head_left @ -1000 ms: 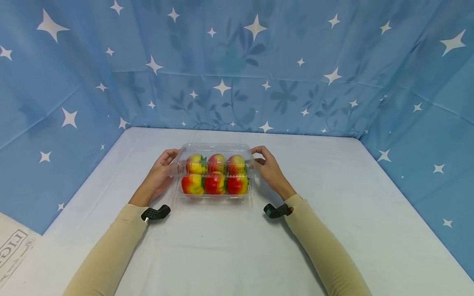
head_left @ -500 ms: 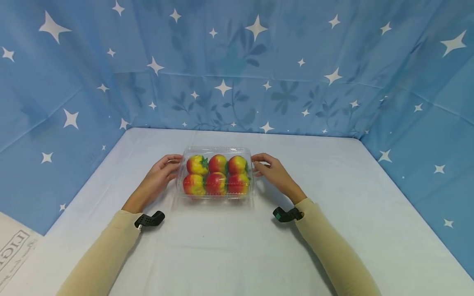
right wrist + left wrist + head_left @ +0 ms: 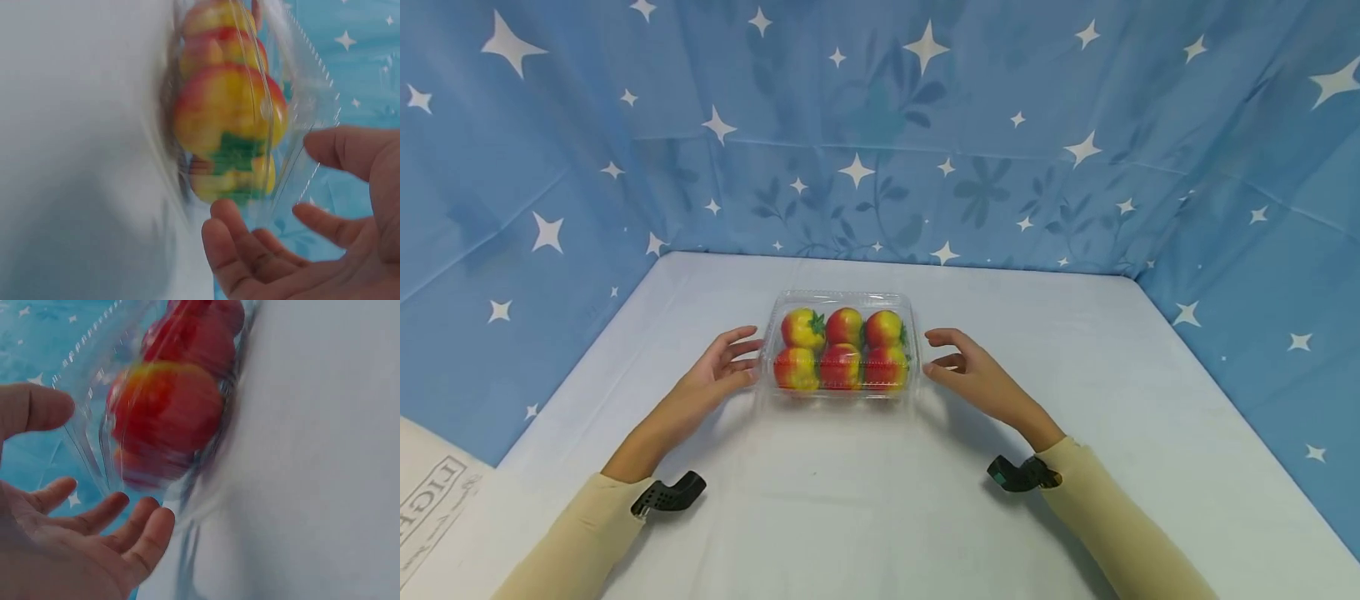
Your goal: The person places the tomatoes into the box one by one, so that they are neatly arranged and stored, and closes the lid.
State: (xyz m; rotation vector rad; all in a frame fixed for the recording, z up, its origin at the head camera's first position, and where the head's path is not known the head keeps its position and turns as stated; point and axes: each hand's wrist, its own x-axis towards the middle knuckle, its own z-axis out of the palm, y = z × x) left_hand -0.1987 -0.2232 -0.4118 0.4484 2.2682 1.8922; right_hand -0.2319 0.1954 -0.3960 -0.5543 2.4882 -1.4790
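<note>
A clear plastic clamshell box (image 3: 844, 297) stands on the white table with its lid down. Inside it lie several red-and-yellow fruits (image 3: 841, 367) in two rows, some with green leaves (image 3: 237, 153). Just off the box's left side is my left hand (image 3: 706, 383), its fingers spread and loosely bent. My right hand (image 3: 981, 383) is beside the right side, thumb and fingers apart in a relaxed curve. Neither hand holds anything. In the wrist views the fingertips come very close to the box walls, which are blurred there.
White cloth covers the table (image 3: 850, 500). A blue star-patterned curtain (image 3: 880, 125) hangs behind and along both sides. At the lower left lies a pale printed sheet or board (image 3: 433, 500) with lettering on it.
The lid was partly raised with both hands at its sides, then came down over the fruits. Since then both hands have drawn outward and toward me, away from the box.
</note>
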